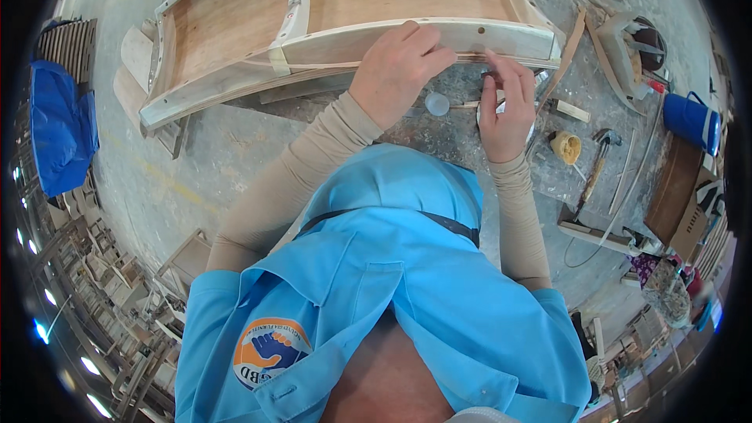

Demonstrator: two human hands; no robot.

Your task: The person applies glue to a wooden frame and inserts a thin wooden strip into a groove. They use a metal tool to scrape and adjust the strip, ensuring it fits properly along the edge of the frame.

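Note:
A curved wooden furniture frame (345, 45) with pale rails and plywood panels lies in front of me. Along its near side runs a thin wooden strip (325, 65). My left hand (401, 70) is closed at this edge, its fingers bent around the strip; the exact grip is partly hidden. Just to the right, my right hand (507, 110) has its fingers bent and apart, with fingertips at the frame's near edge. A small dark thing shows by those fingertips, too small to name. Below the frame, between my hands, sits a small translucent round cap (437, 104).
On the grey, stained work surface at right are a tub of yellowish paste (565, 147), a hammer (597, 164), a small wood block (572, 110) and curved wood strips (569, 55). Farther right stands a blue jug (692, 121). A blue bag (59, 125) is at far left.

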